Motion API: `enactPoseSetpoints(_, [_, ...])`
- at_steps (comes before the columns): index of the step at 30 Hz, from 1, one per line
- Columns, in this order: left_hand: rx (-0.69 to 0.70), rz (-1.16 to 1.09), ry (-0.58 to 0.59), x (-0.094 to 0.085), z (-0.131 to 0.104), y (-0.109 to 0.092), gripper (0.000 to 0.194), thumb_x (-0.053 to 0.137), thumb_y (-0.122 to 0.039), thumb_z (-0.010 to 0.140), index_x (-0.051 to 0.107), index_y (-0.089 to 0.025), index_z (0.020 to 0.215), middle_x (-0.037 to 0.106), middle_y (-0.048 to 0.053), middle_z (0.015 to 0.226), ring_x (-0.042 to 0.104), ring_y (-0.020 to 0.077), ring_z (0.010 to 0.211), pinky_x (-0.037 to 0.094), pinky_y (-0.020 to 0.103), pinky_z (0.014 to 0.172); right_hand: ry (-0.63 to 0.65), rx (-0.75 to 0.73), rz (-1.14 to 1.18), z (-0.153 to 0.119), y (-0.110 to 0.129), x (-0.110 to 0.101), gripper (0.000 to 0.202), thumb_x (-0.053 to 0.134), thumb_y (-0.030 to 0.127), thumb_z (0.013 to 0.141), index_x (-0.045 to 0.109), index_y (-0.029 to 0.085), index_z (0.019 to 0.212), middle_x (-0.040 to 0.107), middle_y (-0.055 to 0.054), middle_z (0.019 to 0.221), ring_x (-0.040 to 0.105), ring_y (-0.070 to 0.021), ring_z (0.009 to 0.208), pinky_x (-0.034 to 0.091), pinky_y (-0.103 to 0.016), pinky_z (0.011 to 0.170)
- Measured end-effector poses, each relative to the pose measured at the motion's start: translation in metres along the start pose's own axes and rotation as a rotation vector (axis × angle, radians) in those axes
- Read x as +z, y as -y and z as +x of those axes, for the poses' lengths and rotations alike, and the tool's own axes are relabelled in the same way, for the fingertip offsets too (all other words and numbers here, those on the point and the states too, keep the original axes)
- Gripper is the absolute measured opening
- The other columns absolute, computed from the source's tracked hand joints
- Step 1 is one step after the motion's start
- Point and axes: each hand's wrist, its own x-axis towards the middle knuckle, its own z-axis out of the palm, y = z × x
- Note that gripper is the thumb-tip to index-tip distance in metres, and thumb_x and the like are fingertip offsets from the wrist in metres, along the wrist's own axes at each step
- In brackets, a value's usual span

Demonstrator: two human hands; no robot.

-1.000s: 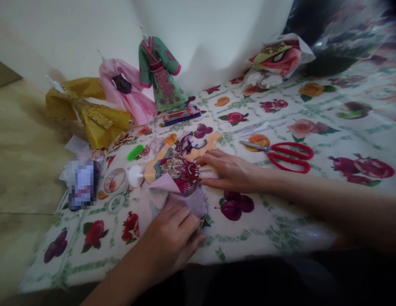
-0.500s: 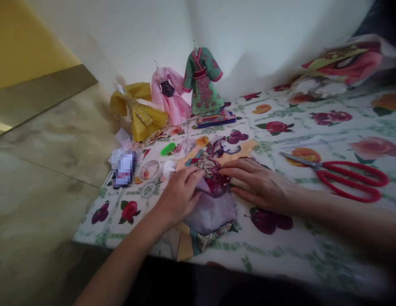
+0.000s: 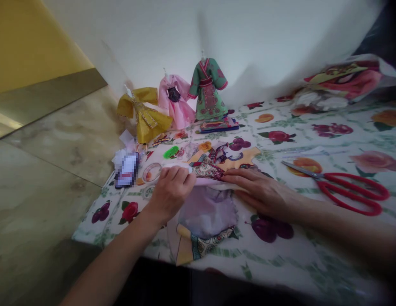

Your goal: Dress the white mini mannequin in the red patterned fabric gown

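My left hand [image 3: 172,191] is closed, its fingers curled round the left edge of a small patterned cloth [image 3: 208,168], dark red and cream with a lilac underside. On the right, the fingertips of my right hand [image 3: 264,191] pinch the other end of it; the thumb is mostly hidden. The cloth runs taut between both hands. Below it lies a sheer lilac fabric piece [image 3: 207,214], partly over a tan and patterned paper cutout [image 3: 185,248]. Another dress-shaped cutout [image 3: 245,157] shows just beyond the cloth.
Red-handled scissors [image 3: 351,191] lie at right, blades toward the middle. Yellow [image 3: 149,125], pink [image 3: 178,112] and green [image 3: 210,91] doll dresses stand along the wall. A phone [image 3: 126,170], clear tape roll [image 3: 151,171] and green oval item [image 3: 171,152] are at left; a fabric bag [image 3: 351,83] sits back right.
My left hand has shifted slightly up and left and its fingers have curled tighter. The patterned cloth is now stretched flatter, uncovering more lilac fabric. The view has tilted slightly.
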Motion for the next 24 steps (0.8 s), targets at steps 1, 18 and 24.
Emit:
enactPoseSetpoints(1, [0.027,0.008,0.025,0.002,-0.005,0.0,0.015,0.047,-0.016,0.095,0.059,-0.019,0.086,0.06,0.006,0.086,0.053,0.0242,0.083,0.044,0.04,0.073,0.003,0.008,0.01,0.0,0.0,0.0,0.044,0.044,0.021,0.096,0.05,0.023,0.14,0.053,-0.011,0.139,0.055,-0.0269,0.124,0.05,-0.046,0.102])
enactPoseSetpoints(18, [-0.127,-1.198,0.221,-0.034,0.02,0.011,0.018,0.051,-0.014,0.088,0.063,-0.022,0.098,0.069,0.003,0.103,0.063,0.0173,0.098,0.051,0.033,0.09,-0.006,0.015,0.069,0.0,0.0,-0.001,0.046,0.048,0.019,0.094,0.05,0.025,0.139,0.052,-0.012,0.14,0.054,-0.0272,0.125,0.05,-0.048,0.101])
enactPoseSetpoints(24, [-0.354,-0.885,0.26,0.019,0.047,0.026,0.023,0.058,-0.021,0.083,0.064,-0.017,0.105,0.067,0.007,0.101,0.063,0.0198,0.087,0.05,0.032,0.074,0.003,0.013,0.049,0.001,0.003,-0.003,0.046,0.045,0.02,0.096,0.049,0.025,0.141,0.053,-0.012,0.138,0.056,-0.0263,0.121,0.051,-0.046,0.099])
